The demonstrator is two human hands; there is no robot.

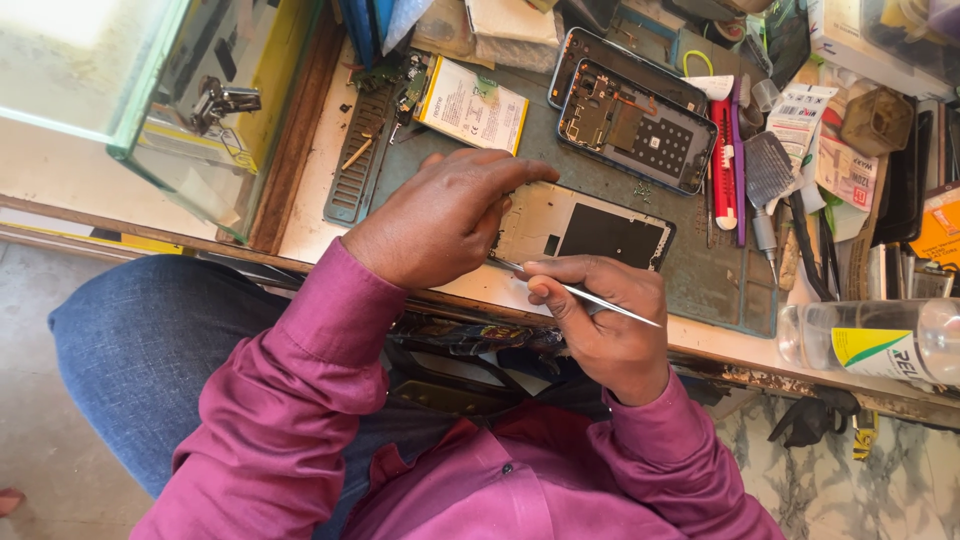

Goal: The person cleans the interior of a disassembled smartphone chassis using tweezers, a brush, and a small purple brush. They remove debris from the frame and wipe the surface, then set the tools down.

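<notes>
Two hands on one opened phone, tweezers going in at its near edge.

Nearest me, my right hand (605, 335) pinches thin steel tweezers (590, 293) between thumb and forefinger, tips aimed left at the lower corner of the phone frame (585, 228). My left hand (445, 215) curls over the frame's left end, fingers pressed down to pin it flat on the grey-green work mat (715, 285). I judge I'm picking at something small along that edge; the next move wants a steady, shallow lift, no slipping. That frame is pale metal with a matte black panel, rounded corners. Beyond it lies a second opened phone (635, 125), board and shields exposed, then a flat white battery (472, 103) with a yellow edge. Off right, a red-handled brush (724, 165) and a clear plastic bottle (880, 340).
</notes>
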